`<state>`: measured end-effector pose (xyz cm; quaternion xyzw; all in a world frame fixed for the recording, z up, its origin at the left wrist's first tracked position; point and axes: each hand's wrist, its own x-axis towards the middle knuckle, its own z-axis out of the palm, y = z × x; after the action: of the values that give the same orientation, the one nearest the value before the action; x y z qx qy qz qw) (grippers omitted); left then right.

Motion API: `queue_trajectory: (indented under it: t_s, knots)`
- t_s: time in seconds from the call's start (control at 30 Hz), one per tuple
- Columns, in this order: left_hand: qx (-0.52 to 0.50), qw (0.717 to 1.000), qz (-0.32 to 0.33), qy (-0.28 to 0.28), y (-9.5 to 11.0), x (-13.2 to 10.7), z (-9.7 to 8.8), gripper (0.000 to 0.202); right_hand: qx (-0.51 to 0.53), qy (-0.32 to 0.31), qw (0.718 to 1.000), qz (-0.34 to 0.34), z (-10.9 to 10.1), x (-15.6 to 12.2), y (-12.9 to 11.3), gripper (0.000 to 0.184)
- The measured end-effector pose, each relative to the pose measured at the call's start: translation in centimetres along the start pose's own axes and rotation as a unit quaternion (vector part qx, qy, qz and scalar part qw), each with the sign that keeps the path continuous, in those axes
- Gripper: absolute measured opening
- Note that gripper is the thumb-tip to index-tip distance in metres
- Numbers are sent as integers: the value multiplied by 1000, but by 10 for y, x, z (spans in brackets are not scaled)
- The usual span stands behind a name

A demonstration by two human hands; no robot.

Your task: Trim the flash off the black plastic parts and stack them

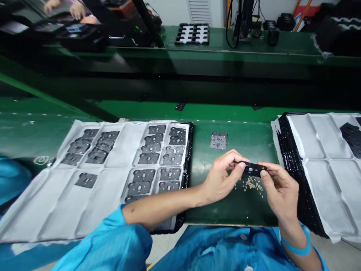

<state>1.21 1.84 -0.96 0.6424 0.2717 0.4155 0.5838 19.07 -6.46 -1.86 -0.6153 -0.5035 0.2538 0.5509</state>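
Between my two hands is a thin black plate (253,169) with small cutouts and a gold-coloured spot near its right end. My left hand (225,174) pinches its left end between thumb and fingers. At the other end, my right hand (280,187) grips it the same way, thumb on the near edge. Below the plate, a scatter of tiny tan pieces (252,184) lies on the green table (234,210). A short stack of similar dark grey plates (218,140) rests on the table beyond my left hand.
Left of my hands, a white-lined tray (108,188) holds several dark plates (152,147) in its compartments. On the right, a pile of black trays (299,180) has a white liner on top with dark plates (352,137). Another person's hands (77,9) show at the far left.
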Motion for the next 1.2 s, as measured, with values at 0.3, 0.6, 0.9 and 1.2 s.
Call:
queue_trajectory:
  t_s: [0.3,0.6,0.9,1.2]
  knots:
    - [-82,996,-39,-8,2,-4,8,23,35,56,998,-20,11,-3,-2,12]
    - [-112,992,-50,-3,-3,-8,11,23,21,10,1000,9,4,-5,-9,19]
    - [-115,993,-34,4,-6,-10,15,24,35,54,997,39,9,-8,-8,16]
    - [-103,994,-36,12,-10,-11,15,25,37,38,998,42,8,-14,-3,19]
